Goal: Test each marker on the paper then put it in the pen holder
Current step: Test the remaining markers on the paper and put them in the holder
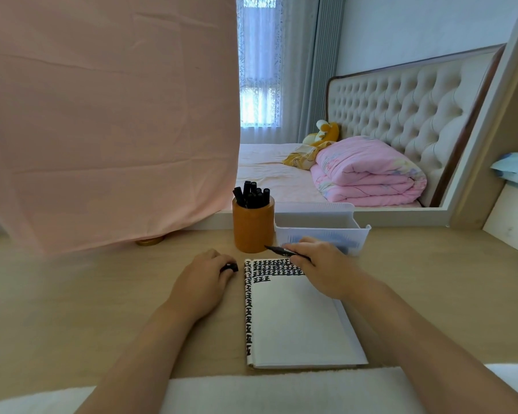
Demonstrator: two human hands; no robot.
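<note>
A white notebook [296, 324] lies on the wooden desk [87, 309], with rows of black marks across its top and down its left edge. My right hand [323, 267] holds an uncapped black marker [284, 251] above the notebook's top right, its tip pointing left toward the pen holder. My left hand [204, 276] rests on the desk left of the notebook and pinches a black marker cap [230, 267]. The orange pen holder [253, 228] stands behind the notebook with several black markers [251, 195] upright in it.
A translucent white plastic tray [320, 228] sits right of the pen holder, behind my right hand. A pink cloth [102, 115] hangs over the desk's back left. A mirror behind shows a bed. A white towel [281, 389] lies along the near edge.
</note>
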